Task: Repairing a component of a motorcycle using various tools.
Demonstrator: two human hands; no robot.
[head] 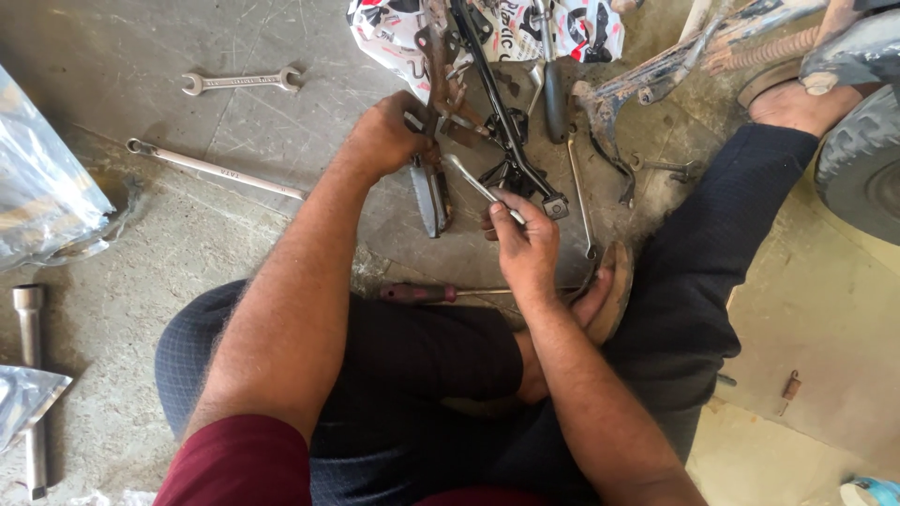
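Observation:
My left hand (389,134) grips a rusty metal bracket part (437,70) that rises toward the top of the view, with a grey pedal-like piece (429,195) just below it. My right hand (525,239) is closed around a slim silver spanner (472,180) whose head points up-left toward the black metal frame (506,122). Both hands work over a heap of dark mechanical parts on the concrete floor (141,56). I sit cross-legged in dark trousers, one sandalled foot (607,290) beside my right wrist.
A double-ended spanner (242,81) and a long ring spanner (216,169) lie on the floor at the left. A red-handled screwdriver (441,293) lies by my knee. A socket tube (32,375) and plastic sheeting (42,187) sit far left; a tyre (862,169) at right.

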